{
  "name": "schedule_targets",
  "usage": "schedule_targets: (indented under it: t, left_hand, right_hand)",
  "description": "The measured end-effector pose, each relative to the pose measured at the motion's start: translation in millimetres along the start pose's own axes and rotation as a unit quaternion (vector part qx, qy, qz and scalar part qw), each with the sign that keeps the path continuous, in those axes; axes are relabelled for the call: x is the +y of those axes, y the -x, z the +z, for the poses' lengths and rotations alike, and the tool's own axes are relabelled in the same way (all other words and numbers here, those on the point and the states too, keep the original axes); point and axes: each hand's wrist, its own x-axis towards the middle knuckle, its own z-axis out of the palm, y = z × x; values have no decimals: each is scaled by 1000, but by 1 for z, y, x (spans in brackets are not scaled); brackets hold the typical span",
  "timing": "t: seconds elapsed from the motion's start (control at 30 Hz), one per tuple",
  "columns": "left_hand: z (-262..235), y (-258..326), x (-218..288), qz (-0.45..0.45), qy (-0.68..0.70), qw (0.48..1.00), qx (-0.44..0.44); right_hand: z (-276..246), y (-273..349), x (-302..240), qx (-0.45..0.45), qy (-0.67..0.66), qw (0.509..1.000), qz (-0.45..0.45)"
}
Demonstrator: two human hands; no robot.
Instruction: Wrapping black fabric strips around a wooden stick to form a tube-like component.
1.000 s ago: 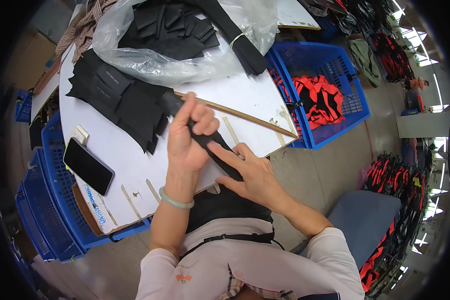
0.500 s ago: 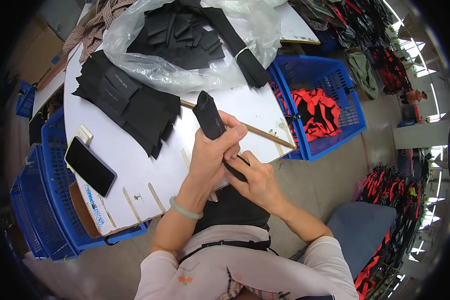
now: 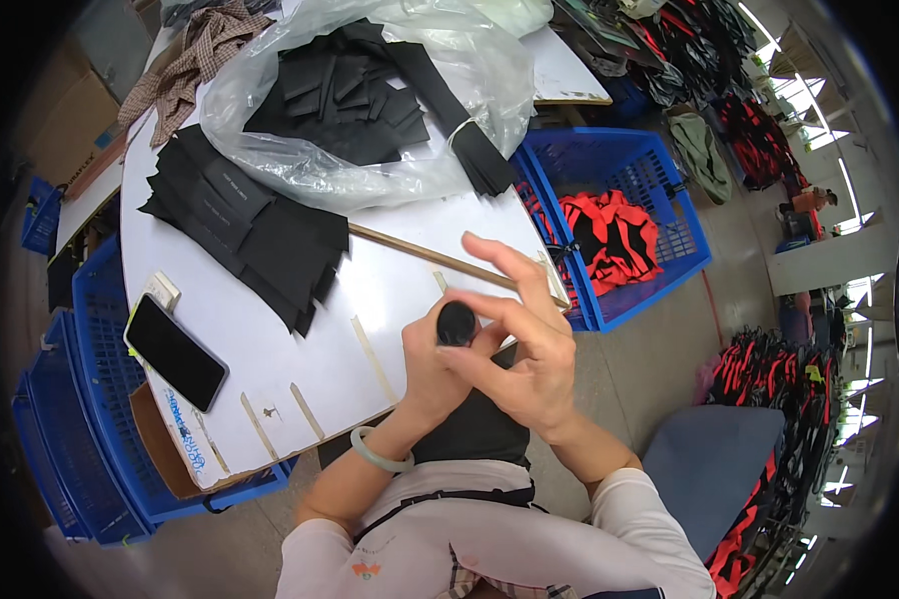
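Swung end-on toward the camera since the earlier frame, out of a slanting lengthwise pose: black roll [image 3: 456, 324], at the centre of the frame, over the near table edge. Raised likewise: right hand [image 3: 531, 349], now beside the roll's end.

Step in hand, by judgement: shaping or checking the end of one rolled black piece; next move seemingly calling for a steady left hold and light fingertip work at the rim. Left hand [image 3: 432, 364] curled round the roll, gripping. Right thumb and one finger framing the rim, another finger stretched upward; firmness of any pinch impossible to tell.

Around the work: grey floor [image 3: 614, 399] right of centre; white table [image 3: 370, 285] across left and centre; red-and-black hanging pieces [image 3: 769, 379] toward the right edge; blue crate [image 3: 659, 290] at upper right, red-and-black cloth [image 3: 609, 240] inside; clear plastic bag [image 3: 340, 185] at upper centre, holding black pieces [image 3: 350, 95]; fanned black strips [image 3: 260, 240] left of centre; wooden stick [image 3: 430, 260] beyond the hands; dark phone [image 3: 175, 349] at left; pale bracelet [image 3: 375, 460] on the left wrist.
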Motion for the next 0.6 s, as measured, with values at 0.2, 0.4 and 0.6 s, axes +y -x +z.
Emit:
schedule_targets:
  t: [0.2, 0.4, 0.6]
  left_hand:
    - [2, 7, 1, 43, 92, 995, -12]
    - [-4, 9, -4, -28, 95, 994, -54]
    - [-2, 6, 15, -105, 169, 968, -150]
  right_hand:
    - [14, 13, 9, 3, -91, 996, 14]
    - [-12, -7, 5, 6, -142, 987, 81]
    - [-31, -37, 23, -212, -103, 972, -9]
